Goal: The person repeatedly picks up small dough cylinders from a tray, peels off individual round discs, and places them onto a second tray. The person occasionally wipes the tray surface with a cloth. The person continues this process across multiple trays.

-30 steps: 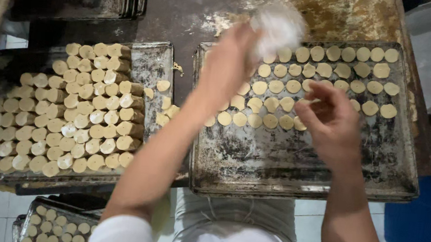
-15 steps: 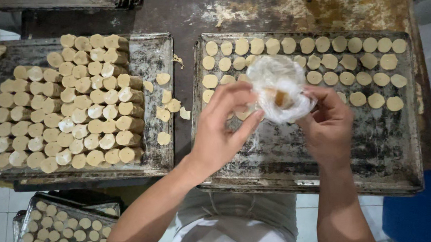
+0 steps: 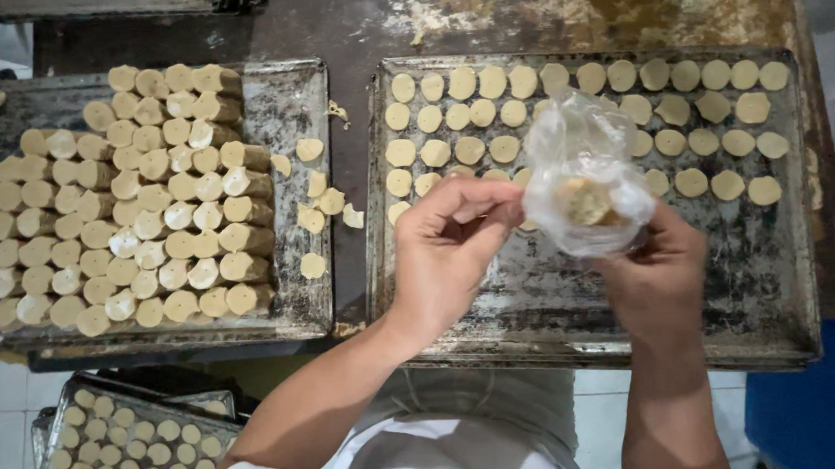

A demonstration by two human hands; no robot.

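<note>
A crumpled sheet of thin, clear plastic film (image 3: pixel 585 182) is held up between both hands above the right-hand tray, puffed into a loose, wrinkled pouch with glossy white highlights along its folds; through it shows a small tan lump of dough (image 3: pixel 589 202), roughly round and rough-edged, sitting low in the bundle. The left hand (image 3: pixel 450 256) has its fingers (image 3: pixel 482 202) curled shut, pinching the film's left edge between thumb and forefinger, while the right hand (image 3: pixel 656 278) cups the bundle from below and from the right, its fingers closed around the film and mostly hidden behind it. Under the hands lies a wide, dark, scuffed metal baking tray (image 3: pixel 567 316), dusted with flour, carrying neat rows of flat, pale round dough discs (image 3: pixel 471 151) across its far half; its near half is bare metal. To the left, just beside it, a second worn metal tray (image 3: pixel 283 299) is packed with short, pale dough cylinders lying on their sides (image 3: pixel 149 208), with a few loose discs (image 3: pixel 318 209) scattered along its right edge. Both trays rest on a dark, stained tabletop (image 3: pixel 354 13). At the lower left, below the tabletop's edge, a further tray of small round dough pieces (image 3: pixel 130 434) is partly in view.
</note>
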